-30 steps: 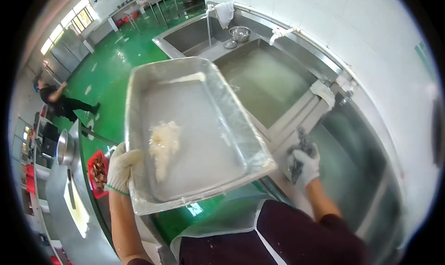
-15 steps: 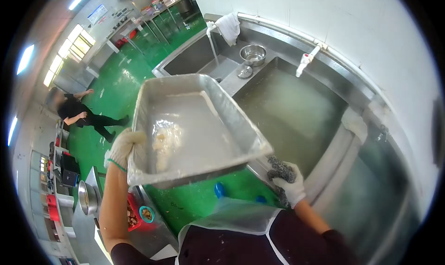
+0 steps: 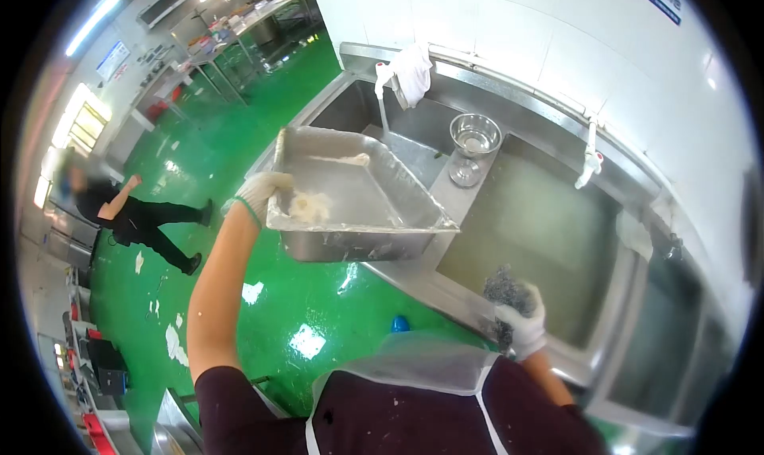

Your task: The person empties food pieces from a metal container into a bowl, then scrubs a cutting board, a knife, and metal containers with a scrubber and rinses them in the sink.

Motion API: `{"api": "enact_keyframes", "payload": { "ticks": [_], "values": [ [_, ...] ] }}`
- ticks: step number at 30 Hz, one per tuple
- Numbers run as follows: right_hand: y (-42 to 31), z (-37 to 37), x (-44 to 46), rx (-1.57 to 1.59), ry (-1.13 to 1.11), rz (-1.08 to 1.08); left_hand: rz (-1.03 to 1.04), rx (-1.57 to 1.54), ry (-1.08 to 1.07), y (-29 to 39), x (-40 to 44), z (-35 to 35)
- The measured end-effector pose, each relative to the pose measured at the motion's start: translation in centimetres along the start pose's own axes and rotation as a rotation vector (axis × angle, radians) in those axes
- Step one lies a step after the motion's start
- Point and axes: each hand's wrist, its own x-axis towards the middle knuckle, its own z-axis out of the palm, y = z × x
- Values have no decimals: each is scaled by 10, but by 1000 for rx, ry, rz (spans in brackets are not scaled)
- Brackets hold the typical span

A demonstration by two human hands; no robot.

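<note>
My gloved left hand (image 3: 263, 194) grips the near left rim of a deep rectangular metal pan (image 3: 358, 244). The pan is held up in the air, tilted, with its far side over the edge of the left sink basin. Pale residue (image 3: 309, 207) sticks to the pan's inside bottom, with more along its far wall. In my gloved right hand (image 3: 527, 328) is a dark grey steel wool scrubber (image 3: 509, 292), above the front rim of the middle basin and apart from the pan. Part of the scrubber hangs down below my fingers.
Cloudy water (image 3: 541, 216) fills the middle basin. A running tap (image 3: 383, 77) pours into the left basin, beside a white cloth (image 3: 413, 75). A metal bowl (image 3: 476, 135) stands on the divider. Another person (image 3: 139, 212) walks on the wet green floor (image 3: 306, 340) at left.
The pan has shifted away from me toward the left basin and looks more level. My right hand still holds the scrubber. The view has turned, and the other person has changed stride.
</note>
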Motion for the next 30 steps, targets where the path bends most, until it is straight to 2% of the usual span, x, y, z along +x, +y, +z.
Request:
{"api": "enact_keyframes", "payload": {
  "ticks": [4,7,9,12,13,14,16,17,18,19,20,21,23,24,25,26,27,29,30],
  "values": [
    [-9,46,22,-123,32,-48,-109,106,-112,15,59,-10],
    [-27,88,39,-10,75,-69,-265,100,-154,15,111,-19],
    [-23,104,64,-59,2,-95,-420,42,-198,16,128,-14],
    [-12,129,107,-93,-212,-31,-341,142,-223,-33,240,-104],
    [-9,143,124,-116,-280,-11,-441,58,-203,-29,240,-90],
    [-9,158,137,-146,-348,12,-423,128,-186,-23,235,-81],
    [-17,191,155,-315,-393,-138,-369,264,-171,-1,231,-66],
    [-18,203,162,-417,-415,-241,-247,474,-232,7,233,-62],
    [-20,215,168,-523,-436,-340,-240,542,-243,9,243,-64],
    [-31,227,169,-542,-453,-270,-234,611,-259,10,255,-68],
    [-36,238,172,-627,-423,-319,-229,681,-278,11,268,-71],
    [-39,248,175,-715,-389,-364,-284,500,-310,13,278,-69],
    [-30,269,187,-932,-314,-527,-277,461,-384,-2,319,-81],
    [-27,284,188,-994,-316,-256,-269,439,-426,-5,338,-81],
    [-25,300,188,-1040,-316,23,-289,626,-435,6,339,-77],
    [-24,315,187,-1068,-314,306,-264,555,-491,-3,353,-77],
    [-7,327,185,-913,-363,359,-252,485,-537,-20,367,-82],
    [41,347,180,-1180,-425,368,-296,444,-583,-29,361,-89],
    [57,355,181,-1315,-468,364,-347,393,-494,-40,351,-92]
  ]
}}
